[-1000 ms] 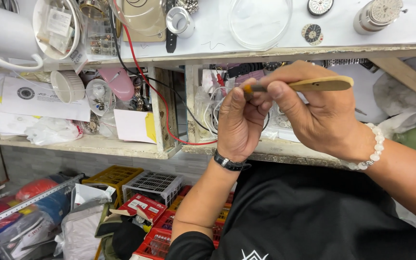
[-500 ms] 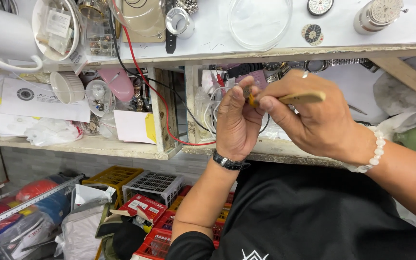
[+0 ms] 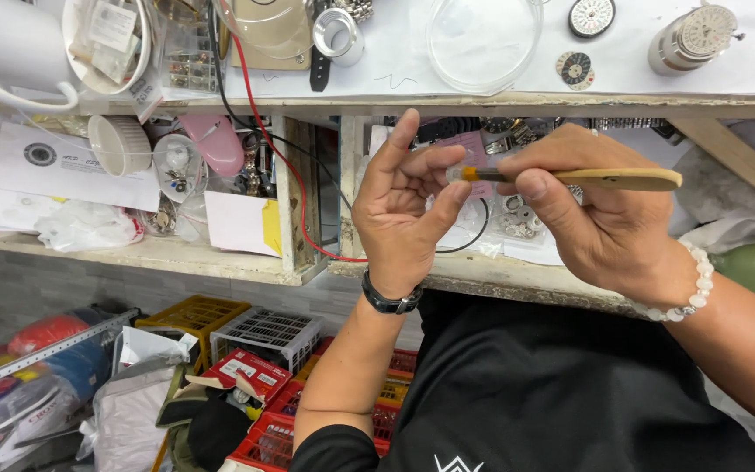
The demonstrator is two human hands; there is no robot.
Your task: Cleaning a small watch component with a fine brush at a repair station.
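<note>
Just under the front edge of the workbench (image 3: 482,103), the left hand (image 3: 404,210) is raised with its fingers curled, and thumb and fingertips pinch something too small to make out. The brush (image 3: 570,177) lies almost level, its long axis running left to right, with the bristle tip pointing left at those fingertips. To the right of it, the right hand (image 3: 605,218) grips the wooden handle between thumb and fingers.
</note>
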